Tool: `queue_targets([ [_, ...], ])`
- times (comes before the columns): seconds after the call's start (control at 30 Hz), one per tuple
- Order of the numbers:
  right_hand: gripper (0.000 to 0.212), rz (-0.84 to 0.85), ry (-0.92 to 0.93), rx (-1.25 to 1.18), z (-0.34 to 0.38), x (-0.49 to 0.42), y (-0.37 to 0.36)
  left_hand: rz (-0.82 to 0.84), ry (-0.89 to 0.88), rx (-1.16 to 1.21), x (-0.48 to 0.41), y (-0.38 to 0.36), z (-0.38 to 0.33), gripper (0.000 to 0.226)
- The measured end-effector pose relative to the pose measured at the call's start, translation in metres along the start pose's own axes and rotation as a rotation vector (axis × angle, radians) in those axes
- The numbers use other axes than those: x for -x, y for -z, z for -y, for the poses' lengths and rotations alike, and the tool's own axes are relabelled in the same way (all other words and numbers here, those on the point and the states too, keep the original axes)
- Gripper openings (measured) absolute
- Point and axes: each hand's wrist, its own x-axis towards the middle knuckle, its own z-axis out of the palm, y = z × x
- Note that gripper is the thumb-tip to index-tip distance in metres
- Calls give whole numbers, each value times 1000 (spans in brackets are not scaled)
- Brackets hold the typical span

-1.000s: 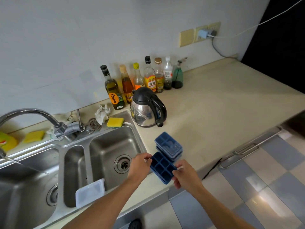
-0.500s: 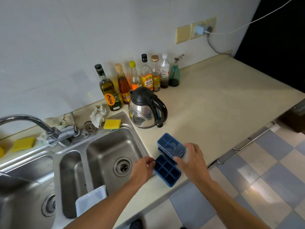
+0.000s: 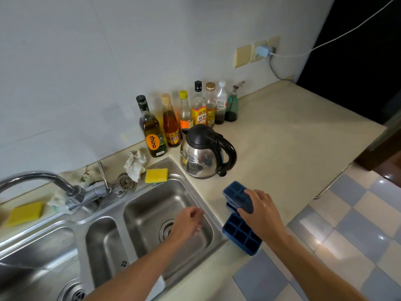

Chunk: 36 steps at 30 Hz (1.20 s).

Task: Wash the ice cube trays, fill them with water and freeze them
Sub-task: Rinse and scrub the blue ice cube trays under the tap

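Right hand (image 3: 263, 213) gripping stacked blue plastic ice cube trays (image 3: 235, 191) lower centre, left hand (image 3: 187, 222) fingers loosely curled, empty, above stainless steel sink (image 3: 145, 205)

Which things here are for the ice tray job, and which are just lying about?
For the job: stacked ice cube trays, single ice cube tray, sink, tap.

Lying about: kettle, row of bottles, crumpled cloth, wall charger.

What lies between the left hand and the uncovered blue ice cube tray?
Head view: only the steel sink's right rim lies between the left hand and the uncovered blue ice cube tray; no loose item.
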Motion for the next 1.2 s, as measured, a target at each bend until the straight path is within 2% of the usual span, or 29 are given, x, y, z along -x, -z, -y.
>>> queue_targets([
  [0.13,57,22,30,-118,51,5,-12,25,37,236,6,21,0,25],
  [0.3,47,167,75,-331,145,6,-43,-34,53,553,37,69,10,52],
  [0.47,39,368,242,-410,245,22,-85,-256,107,791,84,140,46,67],
  [0.6,33,530,402,-400,306,49,-119,-489,143,909,133,183,80,58],
  [0.7,47,654,472,-341,331,65,-140,-581,208,933,161,195,102,54],
  [0.87,63,910,469,-312,353,90,-162,-692,333,904,195,206,134,61],
  [0.93,68,947,454,-315,360,96,-165,-718,356,894,201,211,144,61],
  [1.03,60,972,429,-322,368,102,-168,-730,397,873,202,218,152,59],
  [1.2,58,975,371,-284,380,99,-179,-633,411,814,192,235,165,71],
])
